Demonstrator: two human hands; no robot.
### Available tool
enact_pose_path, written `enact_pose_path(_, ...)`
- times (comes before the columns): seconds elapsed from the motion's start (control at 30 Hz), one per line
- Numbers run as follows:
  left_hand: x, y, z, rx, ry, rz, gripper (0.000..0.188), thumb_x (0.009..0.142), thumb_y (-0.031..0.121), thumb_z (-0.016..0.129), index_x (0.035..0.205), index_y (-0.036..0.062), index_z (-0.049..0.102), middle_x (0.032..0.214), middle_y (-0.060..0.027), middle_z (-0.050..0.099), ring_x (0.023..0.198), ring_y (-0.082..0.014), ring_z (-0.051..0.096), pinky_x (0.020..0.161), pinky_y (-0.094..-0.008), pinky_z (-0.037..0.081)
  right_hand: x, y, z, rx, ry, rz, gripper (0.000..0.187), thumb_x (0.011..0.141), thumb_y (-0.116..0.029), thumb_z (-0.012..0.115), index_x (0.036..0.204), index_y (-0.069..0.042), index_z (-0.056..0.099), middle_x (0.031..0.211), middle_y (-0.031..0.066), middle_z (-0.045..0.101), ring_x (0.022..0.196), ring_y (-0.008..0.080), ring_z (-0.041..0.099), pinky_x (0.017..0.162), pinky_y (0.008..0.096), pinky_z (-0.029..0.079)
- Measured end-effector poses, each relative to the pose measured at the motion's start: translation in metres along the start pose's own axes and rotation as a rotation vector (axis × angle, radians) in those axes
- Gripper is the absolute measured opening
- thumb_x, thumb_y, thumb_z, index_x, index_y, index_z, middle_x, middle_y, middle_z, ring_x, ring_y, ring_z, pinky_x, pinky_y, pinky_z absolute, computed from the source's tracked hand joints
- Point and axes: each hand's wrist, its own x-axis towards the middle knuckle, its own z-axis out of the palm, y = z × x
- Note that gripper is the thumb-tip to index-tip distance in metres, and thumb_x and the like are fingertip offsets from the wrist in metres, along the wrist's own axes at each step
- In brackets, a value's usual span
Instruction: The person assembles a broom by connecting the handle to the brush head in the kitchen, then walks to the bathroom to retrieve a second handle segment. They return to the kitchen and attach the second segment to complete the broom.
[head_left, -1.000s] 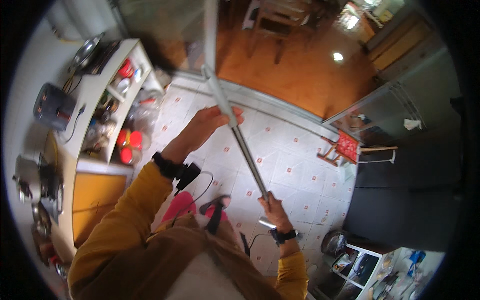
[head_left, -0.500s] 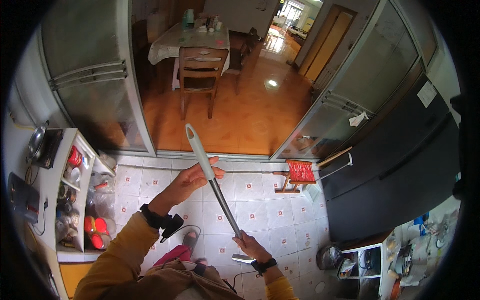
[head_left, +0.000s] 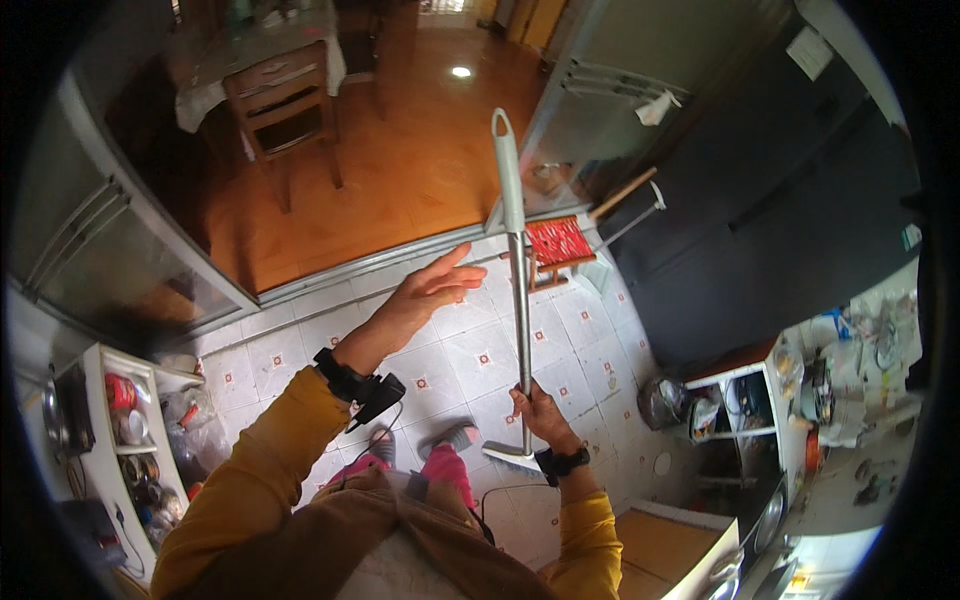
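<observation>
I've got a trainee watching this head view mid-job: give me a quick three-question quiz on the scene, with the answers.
1. Which grip holds the slim silver metal pole with the light-grey looped handle?
2. True or false: the left grip is closed around that pole.
3. The seat of the brown wooden-framed stool is: a) blue, b) red, c) white?

Key:
1. The right grip.
2. False; it is open, off the pole.
3. b.

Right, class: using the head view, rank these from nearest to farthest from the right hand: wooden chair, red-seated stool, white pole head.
From the right hand:
1. White pole head: just below, slightly left in the picture.
2. Red-seated stool: well above it.
3. Wooden chair: far upper left.
</observation>
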Motion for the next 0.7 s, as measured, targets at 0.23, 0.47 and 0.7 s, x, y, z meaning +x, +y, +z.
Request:
enact_pose_path(0.23, 0.096, -0.055, 0.116, 0.028, -0.348, -0.185, 0.032, 0.096, 0.015, 0.05, 0.125, 0.0023, 0.048, 0.117, -0.0086, 0.06, 0.114, -0.015, 0.053, 0.102, -0.0318, 0.038, 0.002, 0.025, -0.068, -0.025, 0.064, 0.003, 0.017, 0.096, -0.019, 0.054, 0.105, -0.005, 0.05, 0.077, 0.0013, 0.05, 0.067, 0.0093, 0.053, 0.064, 0.0284, 0.051)
enact_pose_path(0.47, 0.189, -0.086, 0.133, 0.066, 0.026, 0.012, 0.024, 0.093, 0.013, 0.056, 0.115, 0.0026, 0.055, 0.096, -0.0037, 0.064, 0.096, -0.0114, 0.059, 0.09, -0.027, 0.044, -0.058, 0.092, -0.157, -0.34, 0.285, 0.198, 0.062, 0.083, -0.033, 0.071, 0.133, -0.007, 0.044, 0.11, 0.0176, 0.062, 0.099, 0.0289, 0.06, 0.086, 0.0392, 0.049)
enact_pose_path(0.7, 0.253, -0.125, 0.126, 0.061, 0.138, -0.037, 0.02, 0.085, 0.006, 0.066, 0.104, 0.0042, 0.063, 0.097, 0.0002, 0.063, 0.093, -0.0071, 0.058, 0.086, -0.0219, 0.045, -0.125, 0.16, -0.191, -0.307, 0.316, 0.586, 0.045, 0.084, -0.036, 0.065, 0.114, -0.003, 0.057, 0.093, 0.019, 0.067, 0.089, 0.0325, 0.065, 0.075, 0.039, 0.051)
